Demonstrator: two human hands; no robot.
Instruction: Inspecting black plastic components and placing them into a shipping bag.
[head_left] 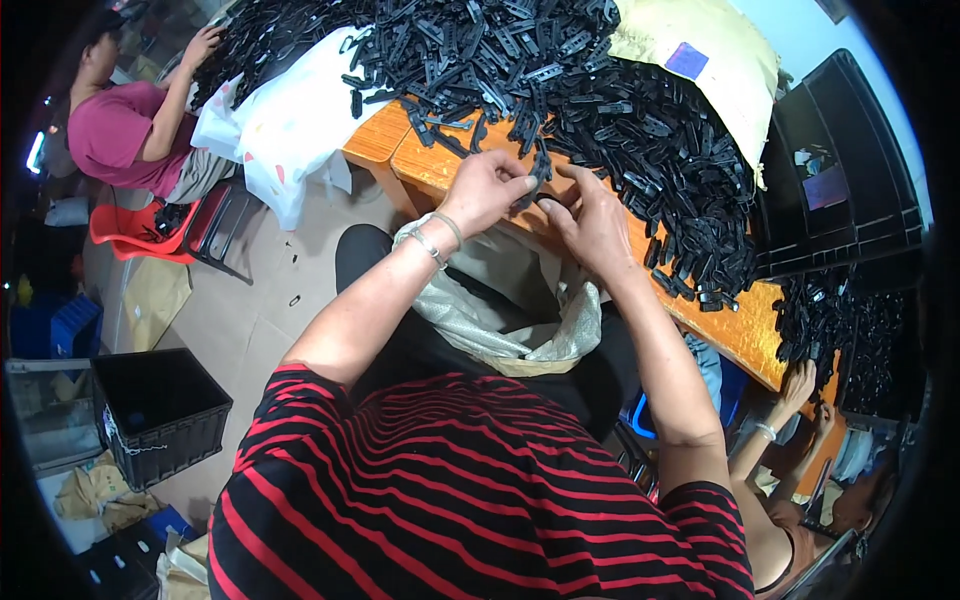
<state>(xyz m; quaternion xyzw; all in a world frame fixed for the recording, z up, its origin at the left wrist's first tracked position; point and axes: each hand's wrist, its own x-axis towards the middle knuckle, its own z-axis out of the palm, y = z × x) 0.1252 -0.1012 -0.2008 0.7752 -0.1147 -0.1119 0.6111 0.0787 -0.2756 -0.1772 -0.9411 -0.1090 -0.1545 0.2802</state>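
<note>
"Two bare hands work above the near edge of an orange wooden bench [425,160]. Which one bears the part?"

"The left grip [488,192], its thumb and fingers clamped on a black part [541,165]; this part is between the two hands, just beside loose pieces of similar kind."

"And the right grip [600,225]?"

"Thumb and forefinger stand apart, close to the same part; whether a fingertip touches it cannot be told."

"What lies beyond?"

"A large heap [480,60] of black pieces, spreading rightward along the bench; a pale yellow sack [725,50] partly overlies it, and a white plastic bag [290,110] lies to its left."

"And nearer the body?"

"An open woven sack [470,335], greyish white, at the lap below the hands; a red-and-black striped shirt [480,480] fills the lower view."

"Any other figures?"

"At left, a co-worker [120,140] in magenta sits on a red chair [135,235], with a black crate [165,450] standing nearer on the floor [255,345]; at lower right, another person's hand [799,385] is near further black pieces [810,320]"
</note>
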